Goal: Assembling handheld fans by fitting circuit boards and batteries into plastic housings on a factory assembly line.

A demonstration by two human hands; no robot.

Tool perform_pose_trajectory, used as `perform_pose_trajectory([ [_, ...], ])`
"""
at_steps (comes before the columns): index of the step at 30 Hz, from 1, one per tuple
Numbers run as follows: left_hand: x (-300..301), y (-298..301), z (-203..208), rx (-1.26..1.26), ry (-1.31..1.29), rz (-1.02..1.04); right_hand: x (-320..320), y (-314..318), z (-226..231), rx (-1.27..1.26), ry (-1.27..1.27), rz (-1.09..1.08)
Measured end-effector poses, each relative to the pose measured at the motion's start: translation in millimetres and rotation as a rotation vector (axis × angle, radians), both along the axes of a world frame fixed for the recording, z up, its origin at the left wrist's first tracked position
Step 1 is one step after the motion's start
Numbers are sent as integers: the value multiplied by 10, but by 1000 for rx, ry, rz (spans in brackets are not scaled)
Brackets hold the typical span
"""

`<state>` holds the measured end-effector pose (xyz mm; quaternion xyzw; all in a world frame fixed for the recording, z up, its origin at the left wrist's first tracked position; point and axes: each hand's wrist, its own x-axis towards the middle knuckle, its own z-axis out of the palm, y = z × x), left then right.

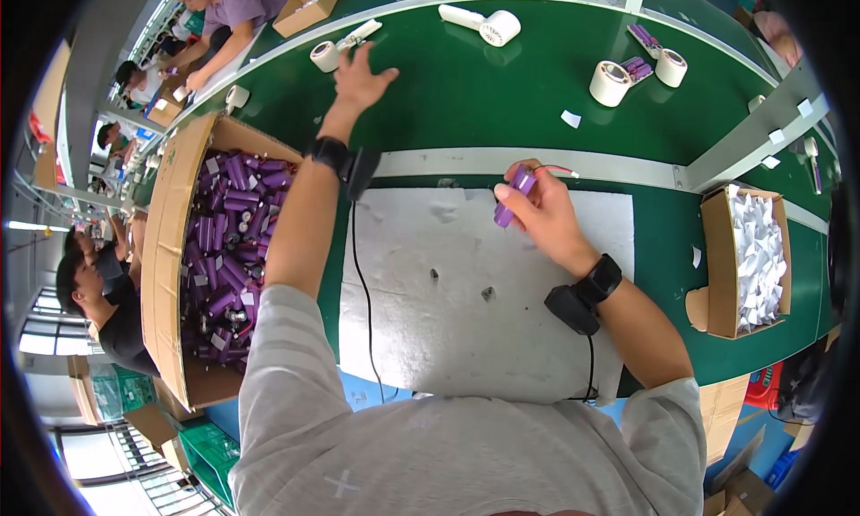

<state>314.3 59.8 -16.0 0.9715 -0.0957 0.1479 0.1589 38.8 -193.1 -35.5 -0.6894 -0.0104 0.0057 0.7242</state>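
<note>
Over mat (pixel 430 323) — right hand (pixel 548 216) round cell (pixel 522 180)

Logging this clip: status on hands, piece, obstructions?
Left hand open, near white cylindrical part, contact unclear. Right hand gripping purple battery pack. Black cable crosses the mat.

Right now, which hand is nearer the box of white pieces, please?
Right: the right hand is left of the box of white pieces; the left hand is much farther left.

Right hand (pixel 549 219) partly hides purple battery (pixel 522 181); shirt (pixel 475 453) cut off.
</note>
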Motion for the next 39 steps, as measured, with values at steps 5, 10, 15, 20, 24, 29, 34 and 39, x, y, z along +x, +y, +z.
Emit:
perform_pose_trajectory([
  [5,1071,393,-105,-19,74,374,-31,-74,-15,53,18,-17],
  [10,1723,1064,-242,7,-5,253,14,-17,34,102,-44,29],
  [15,1121,376,-130,-210,30,138,34,-112,18,-4,21,-5],
  [20,-418,-415,506,-1011,486,-543,74,-114,-5,408,138,-73],
  [24,-1425,-579,632,-901,644,-993,-11,-189,181,669,246,18],
  [29,-2170,-751,198,-830,534,-886,-390,-220,304,-61,119,255],
  [34,-2638,-948,47,-835,382,-558,-711,-220,119,-351,-26,-15],
  [39,-2835,-816,-35,-647,648,-813,-800,-222,116,-681,-104,-135],
])
